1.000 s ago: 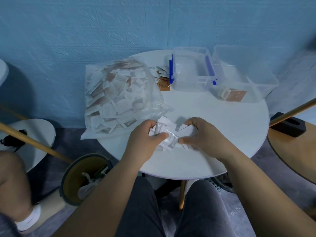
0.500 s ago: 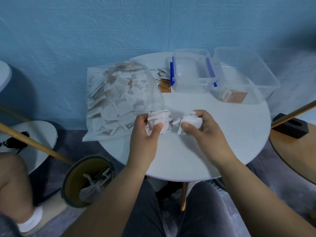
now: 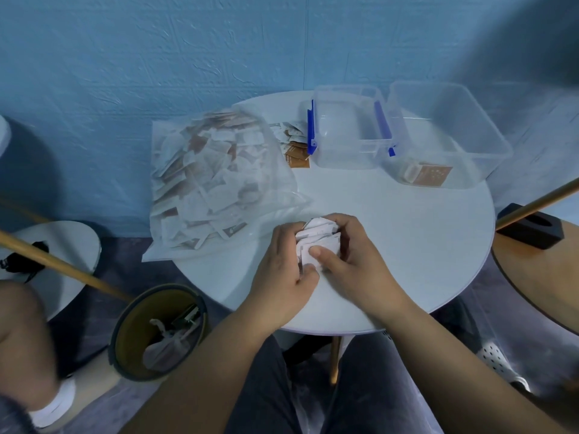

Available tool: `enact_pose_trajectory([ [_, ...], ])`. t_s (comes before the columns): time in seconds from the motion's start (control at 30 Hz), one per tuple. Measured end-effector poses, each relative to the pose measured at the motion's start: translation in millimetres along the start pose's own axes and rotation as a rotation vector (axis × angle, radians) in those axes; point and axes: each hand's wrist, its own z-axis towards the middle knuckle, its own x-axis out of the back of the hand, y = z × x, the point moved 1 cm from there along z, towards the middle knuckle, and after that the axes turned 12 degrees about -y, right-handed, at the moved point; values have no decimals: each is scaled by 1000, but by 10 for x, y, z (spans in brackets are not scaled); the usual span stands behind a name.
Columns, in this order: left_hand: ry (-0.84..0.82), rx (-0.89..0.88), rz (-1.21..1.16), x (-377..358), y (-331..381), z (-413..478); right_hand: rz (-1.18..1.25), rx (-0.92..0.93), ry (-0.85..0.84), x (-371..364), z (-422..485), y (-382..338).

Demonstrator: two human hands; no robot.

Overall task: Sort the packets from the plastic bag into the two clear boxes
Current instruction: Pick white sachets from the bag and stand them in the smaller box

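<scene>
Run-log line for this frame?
left hand, right hand: grip white packet stack | plastic bag: packets inside | right clear box: brown packets

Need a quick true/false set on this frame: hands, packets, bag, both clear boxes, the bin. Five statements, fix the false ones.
1. The left hand and the right hand together grip a bundle of white packets. True.
2. The blue-latched box is full of packets. False: it looks empty.
3. Brown packets lie in the plain clear box. True.
4. The plastic bag is empty. False: it holds many packets.
5. The bin stands on the table. False: it stands on the floor, left of the table.
</scene>
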Motion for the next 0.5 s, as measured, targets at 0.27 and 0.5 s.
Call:
enact_pose_trajectory([
  [0.27,93,-27,5,-5,-8,6,38,41,-6,-16,-41,-22],
  [0.5,92,-50,78,-23,1,22,76,13,-14,-26,23,6],
])
